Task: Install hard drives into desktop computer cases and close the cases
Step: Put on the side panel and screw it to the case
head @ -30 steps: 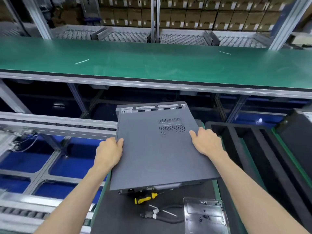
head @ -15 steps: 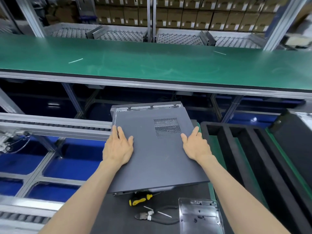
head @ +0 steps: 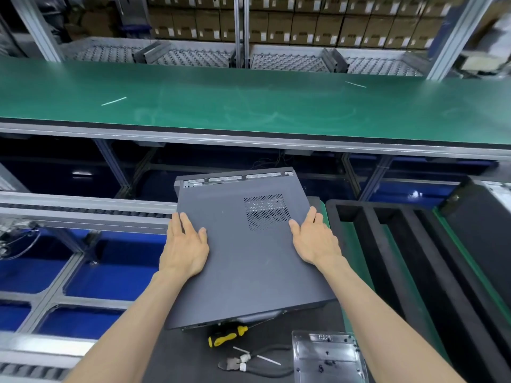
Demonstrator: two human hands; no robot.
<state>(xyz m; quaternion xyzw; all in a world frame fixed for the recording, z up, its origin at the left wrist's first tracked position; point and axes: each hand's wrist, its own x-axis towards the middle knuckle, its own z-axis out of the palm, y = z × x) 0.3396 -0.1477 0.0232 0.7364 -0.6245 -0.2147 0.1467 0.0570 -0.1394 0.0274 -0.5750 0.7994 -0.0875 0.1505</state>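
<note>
Both hands lying flat with fingers spread, left hand (head: 184, 246) and right hand (head: 313, 239) pressing the side panel (head: 246, 258) atop the case at the worktop's (head: 193, 360) far edge, long axis running away, slid slightly short of the far rim.

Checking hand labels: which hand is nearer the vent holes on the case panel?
Right. The right hand rests beside the vent holes; the left hand presses the panel's opposite edge.

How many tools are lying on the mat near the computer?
2. A yellow-handled screwdriver pokes out from under the near edge of the computer case; black pliers lie just nearer, beside the clear tray. More could hide underneath.
</note>
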